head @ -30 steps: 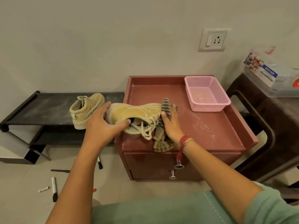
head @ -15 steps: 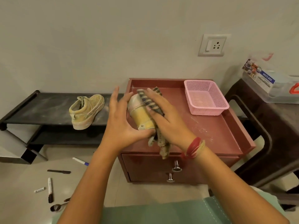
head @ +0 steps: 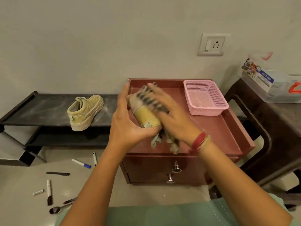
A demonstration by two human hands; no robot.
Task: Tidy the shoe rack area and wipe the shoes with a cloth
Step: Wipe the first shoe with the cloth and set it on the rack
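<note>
Two hands are raised in front of you in the head view, over the front-left part of the smooth maroon cabinet (head: 219, 132). Your left hand (head: 128, 128) cups the yellow shoe (head: 146, 116) from the left: the thumb hooks round its near end while the four fingers run straight up along its side, close together. Your right hand (head: 172, 119) lies across the shoe from the right with the striped cloth (head: 150, 100) pressed under it. Its fingers are stretched out and a little spread over the cloth, blurred, and the thumb is hidden. The shoe is held clear of the cabinet top, tilted, its pale banded end pointing away from you and limp laces (head: 154, 141) dangling from the near end. The cloth is soft, with dark and pale bands, and a crumpled tail droops below your right palm. The second shoe (head: 85, 111), dusty yellow with a pale sole, stands on the top shelf of the black, scuffed shoe rack (head: 32, 110), heel toward you. A pink lattice-walled basket (head: 205, 98) sits at the cabinet's back right corner.
</note>
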